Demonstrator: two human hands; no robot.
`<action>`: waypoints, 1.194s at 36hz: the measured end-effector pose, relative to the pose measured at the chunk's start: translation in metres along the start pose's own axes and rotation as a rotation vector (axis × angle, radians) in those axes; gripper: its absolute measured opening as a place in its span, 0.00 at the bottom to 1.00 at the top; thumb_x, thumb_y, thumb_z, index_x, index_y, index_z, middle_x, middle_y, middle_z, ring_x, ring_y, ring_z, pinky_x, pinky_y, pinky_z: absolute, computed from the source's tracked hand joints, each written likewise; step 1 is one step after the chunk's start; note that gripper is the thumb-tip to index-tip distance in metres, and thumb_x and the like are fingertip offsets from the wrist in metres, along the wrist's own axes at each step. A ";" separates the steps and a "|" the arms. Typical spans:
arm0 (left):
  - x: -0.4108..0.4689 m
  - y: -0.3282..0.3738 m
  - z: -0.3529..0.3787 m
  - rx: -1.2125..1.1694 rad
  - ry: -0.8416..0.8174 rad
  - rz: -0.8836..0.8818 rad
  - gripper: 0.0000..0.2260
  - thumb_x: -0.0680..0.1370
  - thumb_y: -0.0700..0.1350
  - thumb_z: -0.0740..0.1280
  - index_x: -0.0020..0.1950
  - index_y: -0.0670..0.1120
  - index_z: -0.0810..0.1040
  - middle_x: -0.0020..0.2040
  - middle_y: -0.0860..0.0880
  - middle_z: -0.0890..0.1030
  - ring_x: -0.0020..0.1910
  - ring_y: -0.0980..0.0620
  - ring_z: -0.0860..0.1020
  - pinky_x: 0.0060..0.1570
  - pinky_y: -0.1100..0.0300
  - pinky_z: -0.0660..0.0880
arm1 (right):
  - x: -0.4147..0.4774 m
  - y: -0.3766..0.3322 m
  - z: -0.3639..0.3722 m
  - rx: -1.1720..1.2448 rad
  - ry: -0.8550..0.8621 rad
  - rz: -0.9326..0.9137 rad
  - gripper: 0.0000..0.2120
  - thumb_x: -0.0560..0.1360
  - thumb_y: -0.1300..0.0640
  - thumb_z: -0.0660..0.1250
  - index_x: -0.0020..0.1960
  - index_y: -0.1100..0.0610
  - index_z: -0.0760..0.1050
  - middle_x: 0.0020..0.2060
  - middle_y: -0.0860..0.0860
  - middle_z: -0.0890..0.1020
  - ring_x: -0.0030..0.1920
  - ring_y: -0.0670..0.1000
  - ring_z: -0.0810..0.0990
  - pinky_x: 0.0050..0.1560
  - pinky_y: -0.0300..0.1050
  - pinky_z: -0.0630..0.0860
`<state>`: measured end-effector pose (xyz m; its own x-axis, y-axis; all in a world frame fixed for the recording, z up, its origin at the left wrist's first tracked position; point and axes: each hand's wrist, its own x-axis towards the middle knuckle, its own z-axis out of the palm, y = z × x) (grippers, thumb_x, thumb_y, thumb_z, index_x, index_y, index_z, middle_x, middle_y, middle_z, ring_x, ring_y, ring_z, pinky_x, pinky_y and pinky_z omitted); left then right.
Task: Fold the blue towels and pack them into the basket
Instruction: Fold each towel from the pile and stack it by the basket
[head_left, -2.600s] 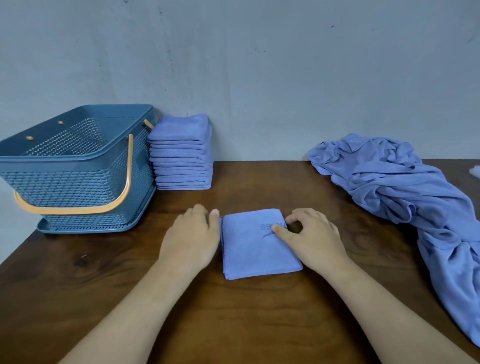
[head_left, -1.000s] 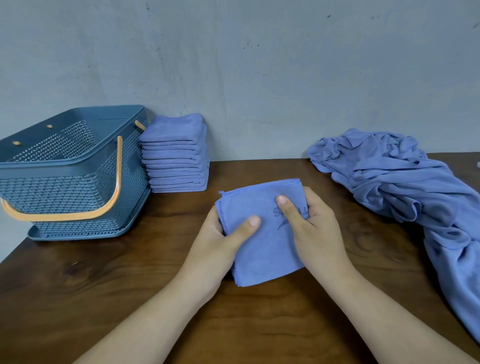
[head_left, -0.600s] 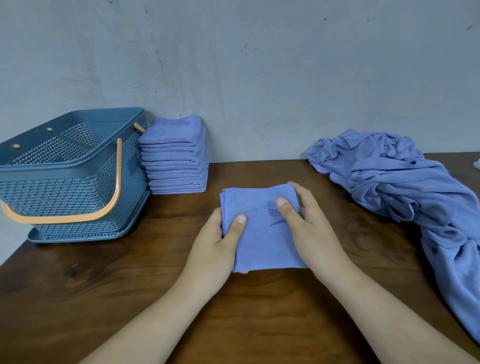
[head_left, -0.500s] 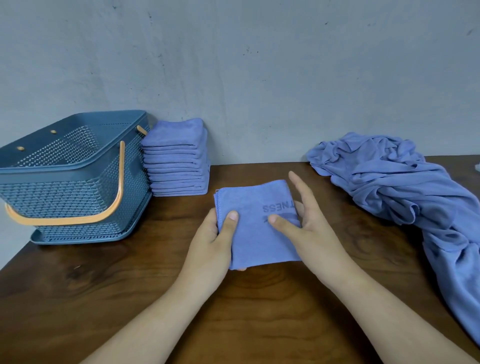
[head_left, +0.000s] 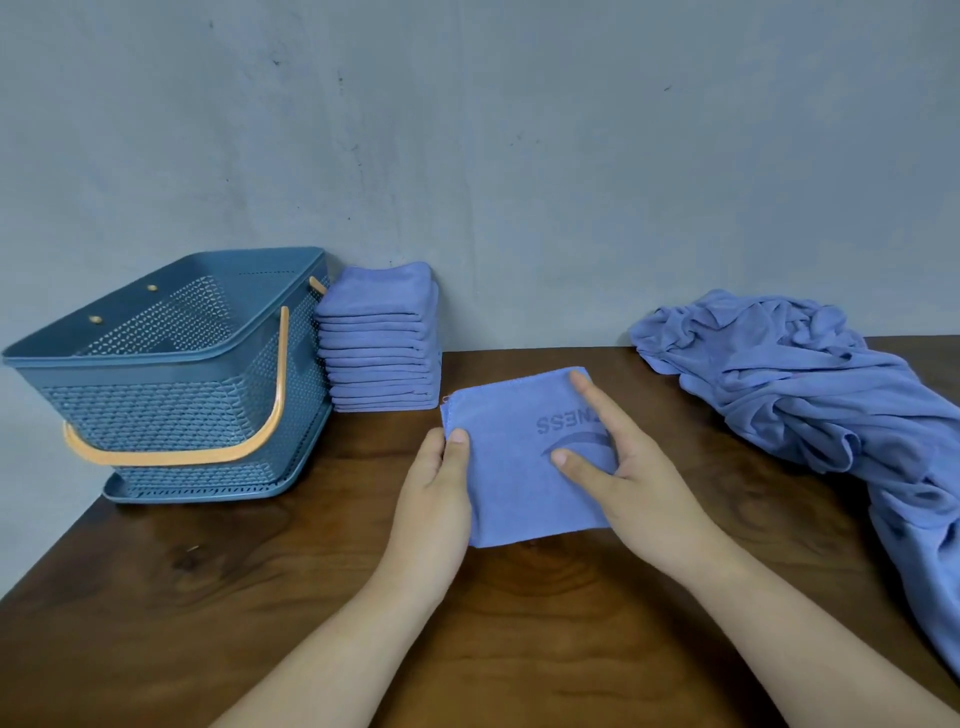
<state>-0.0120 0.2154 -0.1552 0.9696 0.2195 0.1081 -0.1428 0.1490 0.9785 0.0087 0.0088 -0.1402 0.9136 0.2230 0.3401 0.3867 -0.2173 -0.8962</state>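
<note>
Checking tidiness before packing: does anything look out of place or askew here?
Nothing damaged or spilled. The folded blue cloth towel, held by the left hand and right hand, is skewed to the brown wooden table edge, and its printed lettering reads upside down.

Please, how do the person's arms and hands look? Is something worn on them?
The left forearm and the right forearm are bare up to the frame edge; no sleeve shows. The left hand and the right hand wear no gloves, and no ring, watch or bracelet is visible. The nails that show are short and unpainted.
</note>
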 end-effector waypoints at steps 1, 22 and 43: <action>0.002 0.002 -0.003 0.021 0.018 0.017 0.12 0.88 0.56 0.60 0.53 0.60 0.83 0.54 0.55 0.88 0.53 0.55 0.86 0.46 0.63 0.80 | 0.004 -0.003 0.001 -0.018 -0.002 -0.019 0.34 0.82 0.55 0.73 0.81 0.36 0.64 0.72 0.22 0.69 0.72 0.27 0.67 0.62 0.20 0.65; 0.040 0.050 -0.066 -0.353 0.267 0.381 0.21 0.81 0.58 0.66 0.73 0.52 0.74 0.70 0.50 0.81 0.61 0.43 0.83 0.43 0.49 0.84 | 0.243 -0.103 0.105 0.349 0.164 -0.160 0.23 0.80 0.62 0.71 0.71 0.43 0.76 0.70 0.44 0.79 0.69 0.45 0.79 0.68 0.46 0.78; 0.046 0.015 -0.056 -0.124 0.023 0.151 0.22 0.78 0.62 0.67 0.69 0.56 0.76 0.63 0.51 0.84 0.57 0.44 0.85 0.41 0.48 0.84 | 0.313 -0.048 0.141 -0.191 -0.080 0.248 0.27 0.82 0.51 0.70 0.79 0.49 0.70 0.68 0.51 0.75 0.51 0.48 0.79 0.39 0.44 0.82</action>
<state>0.0198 0.2814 -0.1456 0.9307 0.2705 0.2463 -0.3108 0.2298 0.9223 0.2582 0.2230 -0.0311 0.9731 0.2131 0.0877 0.1770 -0.4472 -0.8768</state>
